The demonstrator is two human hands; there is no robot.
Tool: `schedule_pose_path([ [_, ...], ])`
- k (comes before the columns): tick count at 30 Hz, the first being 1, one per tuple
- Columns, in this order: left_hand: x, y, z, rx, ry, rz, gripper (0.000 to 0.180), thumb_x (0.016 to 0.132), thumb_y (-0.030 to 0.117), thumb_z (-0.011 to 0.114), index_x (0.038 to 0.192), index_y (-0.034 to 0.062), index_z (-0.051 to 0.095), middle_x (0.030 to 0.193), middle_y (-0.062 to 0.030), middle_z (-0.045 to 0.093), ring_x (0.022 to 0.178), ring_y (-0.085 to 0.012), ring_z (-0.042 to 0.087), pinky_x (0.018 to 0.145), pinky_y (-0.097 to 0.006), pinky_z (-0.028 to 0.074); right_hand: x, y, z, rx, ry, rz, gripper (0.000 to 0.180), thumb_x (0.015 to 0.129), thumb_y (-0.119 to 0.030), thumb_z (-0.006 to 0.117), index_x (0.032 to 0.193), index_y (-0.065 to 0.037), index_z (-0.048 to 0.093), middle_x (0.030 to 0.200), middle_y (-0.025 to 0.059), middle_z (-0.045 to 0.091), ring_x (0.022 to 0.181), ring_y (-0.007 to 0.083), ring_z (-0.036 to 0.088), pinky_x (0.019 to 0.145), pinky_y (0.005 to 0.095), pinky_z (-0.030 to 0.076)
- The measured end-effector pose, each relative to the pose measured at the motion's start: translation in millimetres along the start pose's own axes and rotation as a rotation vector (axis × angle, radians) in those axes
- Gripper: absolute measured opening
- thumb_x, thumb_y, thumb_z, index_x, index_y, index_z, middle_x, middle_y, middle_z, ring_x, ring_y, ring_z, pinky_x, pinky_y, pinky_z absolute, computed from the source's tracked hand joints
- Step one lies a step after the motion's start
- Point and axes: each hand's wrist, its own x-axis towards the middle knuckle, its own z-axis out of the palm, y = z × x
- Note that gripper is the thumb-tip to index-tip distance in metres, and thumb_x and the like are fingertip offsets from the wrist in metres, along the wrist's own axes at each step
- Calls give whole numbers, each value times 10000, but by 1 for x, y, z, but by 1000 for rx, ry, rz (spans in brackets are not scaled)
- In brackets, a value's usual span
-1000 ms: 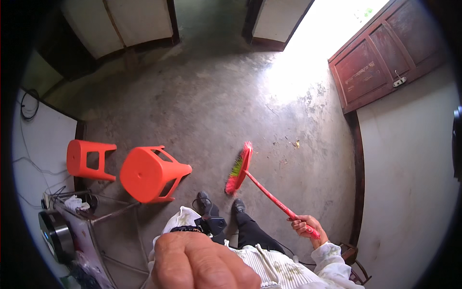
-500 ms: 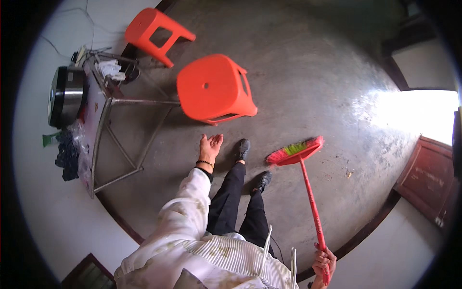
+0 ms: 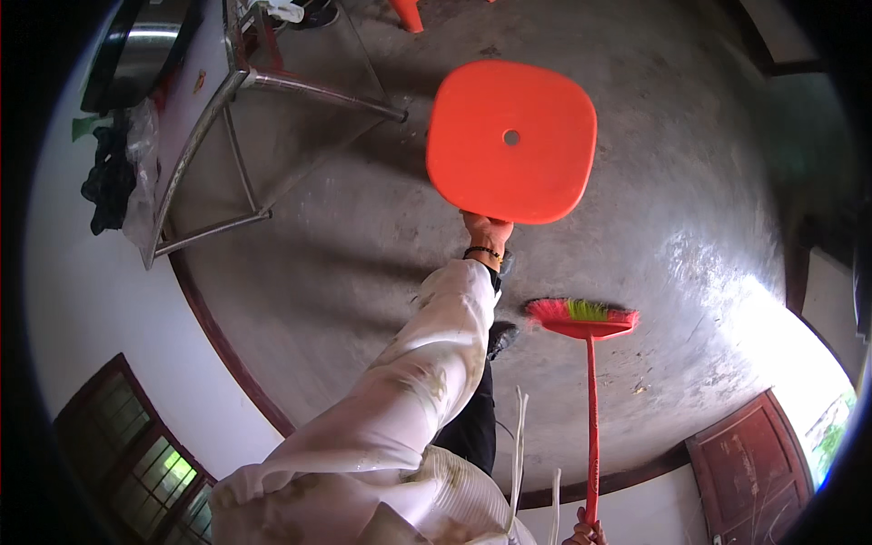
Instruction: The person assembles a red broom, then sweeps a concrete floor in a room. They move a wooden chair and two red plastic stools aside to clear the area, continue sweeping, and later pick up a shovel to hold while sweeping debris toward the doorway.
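Note:
A bright orange plastic stool [image 3: 536, 173], with a small round hole in its seat, is in front of me, seat facing up. My left hand [image 3: 488, 229] grips its near edge; the fingers are hidden beneath the seat. At the lower right my right hand [image 3: 584, 530] is closed round the handle of a red broom [image 3: 593, 400]. The broom's pink and green bristles are at the far end, over the concrete floor to the right of my shoe.
To the left stands a metal-framed table [image 3: 209, 109] carrying a rice cooker [image 3: 145, 59] and plastic bags [image 3: 109, 177]. Part of a second orange stool [image 3: 408, 14] shows at the top. A reddish wooden door [image 3: 754, 468] stands by a bright doorway on the right.
My left hand, open and palm up before, has gone forward and taken hold of the stool. The stool now appears further right and larger. The broom's handle stands more upright in view.

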Motion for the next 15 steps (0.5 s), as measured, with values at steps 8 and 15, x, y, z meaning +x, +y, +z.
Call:
schedule_pose_path([
  [8, -43, 59, 27, 634, -514, 580, 322, 790, 302, 566, 1036, 94, 548, 1098, -52, 531, 981, -244, 512, 832, -423, 418, -5, 23, 16, -423, 82, -369, 557, 883, -106, 468, 1332, 59, 182, 859, 72, 517, 438, 37, 388, 345, 147, 329],
  [15, -183, 199, -84, 2212, -260, 1027, 315, 814, 229, 518, 1094, 91, 560, 1150, -101, 553, 1048, -257, 518, 880, -367, 432, -2, 1, 14, -163, -23, -184, 491, 884, -94, 460, 1303, 64, 257, 818, 40, 508, 439, 24, 373, 345, 145, 322],
])
